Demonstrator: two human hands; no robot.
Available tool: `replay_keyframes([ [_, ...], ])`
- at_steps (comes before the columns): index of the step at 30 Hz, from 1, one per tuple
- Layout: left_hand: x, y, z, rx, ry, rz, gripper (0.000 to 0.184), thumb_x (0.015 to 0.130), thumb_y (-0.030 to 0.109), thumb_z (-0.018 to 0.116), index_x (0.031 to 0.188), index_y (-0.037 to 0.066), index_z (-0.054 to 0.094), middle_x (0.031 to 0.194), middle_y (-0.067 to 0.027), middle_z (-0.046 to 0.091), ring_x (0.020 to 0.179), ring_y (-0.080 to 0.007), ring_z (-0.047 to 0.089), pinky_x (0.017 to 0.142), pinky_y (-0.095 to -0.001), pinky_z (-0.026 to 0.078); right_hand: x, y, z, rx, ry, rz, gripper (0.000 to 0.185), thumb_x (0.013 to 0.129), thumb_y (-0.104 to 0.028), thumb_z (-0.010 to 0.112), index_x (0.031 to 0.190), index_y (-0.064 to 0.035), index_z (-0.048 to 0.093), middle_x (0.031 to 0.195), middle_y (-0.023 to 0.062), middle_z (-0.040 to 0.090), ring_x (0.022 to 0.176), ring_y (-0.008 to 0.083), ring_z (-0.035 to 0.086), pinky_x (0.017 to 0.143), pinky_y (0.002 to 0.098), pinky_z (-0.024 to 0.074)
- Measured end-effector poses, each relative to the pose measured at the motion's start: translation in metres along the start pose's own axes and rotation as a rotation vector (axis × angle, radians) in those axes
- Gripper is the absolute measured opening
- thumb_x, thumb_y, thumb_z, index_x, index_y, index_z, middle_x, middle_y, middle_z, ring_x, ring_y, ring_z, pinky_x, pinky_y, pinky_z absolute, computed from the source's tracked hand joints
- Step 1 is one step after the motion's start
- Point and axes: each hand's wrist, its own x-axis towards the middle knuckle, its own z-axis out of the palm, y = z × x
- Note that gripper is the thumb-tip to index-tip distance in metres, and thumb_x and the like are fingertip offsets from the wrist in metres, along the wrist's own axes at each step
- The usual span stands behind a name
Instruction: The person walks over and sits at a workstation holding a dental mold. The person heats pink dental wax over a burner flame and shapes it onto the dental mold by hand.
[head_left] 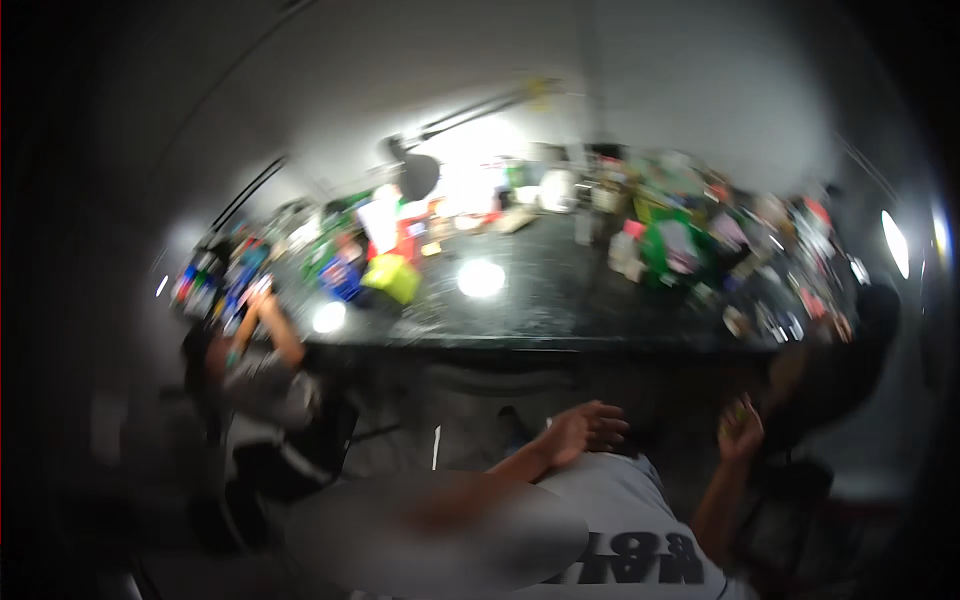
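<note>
My left hand (585, 430) is held in front of my white shirt (640, 530), away from the table. Its fingers are stretched out side by side, and I see nothing in them. Off to the right, my right hand (740, 432) is raised below the table's front edge with its fingers curled in. A small yellow-green spot shows at those fingers, too blurred to name. Neither hand touches the dark table (530, 300).
A desk lamp (418, 176) stands over the table. Blurred heaps hold a yellow-green item (392, 278), a blue item (341, 280) and a green container (668, 245). One person's hands (262, 300) work at left; another person (835, 375) sits at right. An empty-looking chair (500, 382) stands before the table.
</note>
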Motion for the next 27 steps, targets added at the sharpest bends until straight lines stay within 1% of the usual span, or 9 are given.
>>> replay_keyframes([
  [2,0.001,-0.001,0.001,0.014,-0.004,0.000,0.051,0.101,0.041,0.039,0.134,0.003,0.048,0.130,-0.0178,0.058,0.115,-0.0310,0.059,0.098,-0.0442,0.046,-0.001,-0.003,-0.005,0.031,-0.133,0.009,0.022,0.094,-0.015,0.050,0.114,-0.0060,0.052,0.078,0.0025,0.047,0.059,0.0120,0.039,0.052,0.0273,0.0333],
  [4,0.001,-0.004,0.004,0.031,0.001,-0.081,0.053,0.101,0.041,0.037,0.135,0.002,0.047,0.131,-0.0190,0.057,0.116,-0.0320,0.058,0.098,-0.0451,0.046,-0.009,-0.001,0.009,0.002,0.032,-0.034,0.023,0.093,-0.016,0.052,0.113,-0.0062,0.055,0.082,0.0038,0.052,0.061,0.0133,0.043,0.054,0.0276,0.0351],
  [16,0.002,0.005,0.014,0.028,-0.026,-0.067,0.053,0.100,0.039,0.040,0.136,0.000,0.045,0.134,-0.0222,0.053,0.119,-0.0337,0.056,0.101,-0.0473,0.044,-0.023,0.005,0.014,-0.028,0.070,-0.067,0.015,0.090,-0.016,0.058,0.104,-0.0099,0.061,0.084,0.0039,0.056,0.062,0.0151,0.049,0.055,0.0288,0.0382],
  [21,0.012,-0.001,0.005,0.017,-0.087,-0.092,0.053,0.099,0.042,0.043,0.135,0.003,0.047,0.133,-0.0204,0.054,0.118,-0.0311,0.056,0.101,-0.0451,0.044,-0.012,0.004,0.002,0.018,0.021,-0.020,0.018,0.094,-0.014,0.052,0.109,-0.0062,0.057,0.075,0.0038,0.053,0.057,0.0132,0.046,0.049,0.0269,0.0388],
  [23,0.012,0.001,0.001,0.011,-0.105,-0.090,0.051,0.099,0.042,0.045,0.133,0.004,0.051,0.127,-0.0168,0.060,0.112,-0.0288,0.061,0.096,-0.0418,0.047,-0.007,0.011,0.009,-0.046,0.203,-0.027,0.023,0.096,-0.013,0.046,0.118,-0.0051,0.050,0.073,0.0029,0.050,0.056,0.0118,0.043,0.048,0.0265,0.0383],
  [24,0.006,0.003,0.008,0.044,-0.079,-0.061,0.050,0.098,0.042,0.046,0.131,0.005,0.053,0.124,-0.0148,0.062,0.107,-0.0278,0.062,0.093,-0.0411,0.048,0.005,0.012,-0.031,0.017,-0.142,0.018,0.025,0.097,-0.013,0.045,0.121,-0.0053,0.049,0.075,0.0027,0.050,0.056,0.0113,0.042,0.048,0.0259,0.0377],
  [25,0.009,0.000,0.005,0.012,-0.026,-0.080,0.049,0.098,0.044,0.047,0.127,0.005,0.055,0.121,-0.0135,0.063,0.105,-0.0271,0.063,0.091,-0.0408,0.049,0.003,0.021,-0.016,-0.004,0.089,-0.023,0.028,0.098,-0.014,0.045,0.125,-0.0052,0.046,0.078,0.0028,0.051,0.057,0.0106,0.041,0.048,0.0253,0.0367],
  [26,0.011,-0.003,0.002,0.028,0.029,-0.076,0.049,0.098,0.045,0.047,0.125,0.006,0.055,0.116,-0.0125,0.064,0.101,-0.0259,0.063,0.088,-0.0409,0.049,0.029,0.019,-0.075,0.006,-0.242,0.077,0.027,0.098,-0.016,0.047,0.123,-0.0058,0.049,0.083,0.0034,0.053,0.059,0.0113,0.042,0.049,0.0254,0.0371],
  [27,0.010,-0.005,-0.003,0.049,0.060,-0.043,0.049,0.097,0.045,0.047,0.125,0.006,0.054,0.115,-0.0123,0.064,0.099,-0.0255,0.063,0.087,-0.0412,0.049,0.034,0.027,-0.082,-0.022,-0.146,0.132,0.024,0.098,-0.016,0.049,0.120,-0.0065,0.052,0.084,0.0035,0.054,0.059,0.0119,0.043,0.050,0.0261,0.0377],
])
